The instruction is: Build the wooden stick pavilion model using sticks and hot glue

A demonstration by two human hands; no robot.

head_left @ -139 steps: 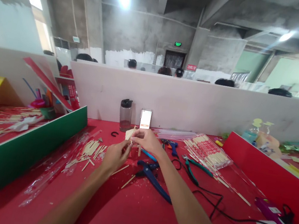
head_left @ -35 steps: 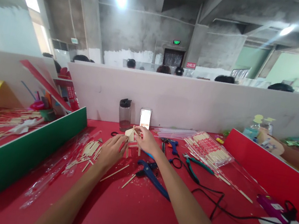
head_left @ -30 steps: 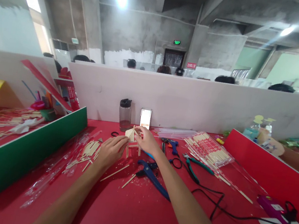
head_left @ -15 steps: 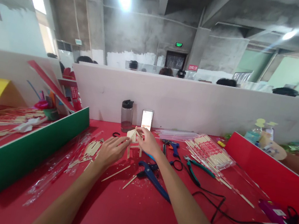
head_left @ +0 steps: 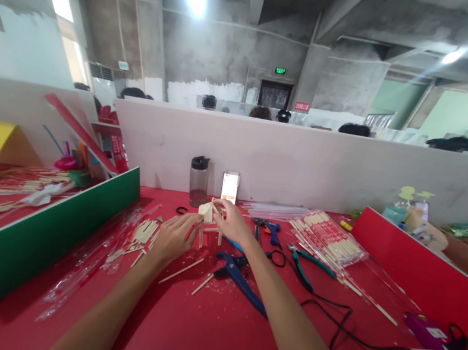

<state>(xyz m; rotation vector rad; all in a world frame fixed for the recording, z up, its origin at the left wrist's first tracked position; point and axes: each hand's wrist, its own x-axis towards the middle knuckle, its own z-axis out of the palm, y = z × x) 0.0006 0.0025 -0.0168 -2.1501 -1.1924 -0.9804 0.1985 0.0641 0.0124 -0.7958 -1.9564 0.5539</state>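
Note:
A small house-like model [head_left: 206,212] made of pale wooden sticks stands on legs in front of me, partly covered by my fingers. My right hand [head_left: 229,220] is closed on its upper right side, thumb and fingers pinching near the peak. At the model's left, my left hand [head_left: 177,234] is bent with its fingers together; its fingertips are close to a leg, and what they hold, if anything, is hidden. Left of that hand lies a pile of short cut sticks [head_left: 145,232]. Beneath my right forearm is a blue-handled cutter [head_left: 239,272], with loose sticks [head_left: 181,270] nearby.
A dark-lidded bottle [head_left: 199,181] and a lit phone [head_left: 230,186] stand against the white partition [head_left: 308,164]. To the right lie a glue gun [head_left: 272,230], green-handled pliers [head_left: 313,264], bundled sticks [head_left: 327,236] and black cable. Green [head_left: 70,230] and red [head_left: 422,262] dividers border the table.
My left hand has drawn slightly down and left from the model's roof. My right hand and the model have hardly moved.

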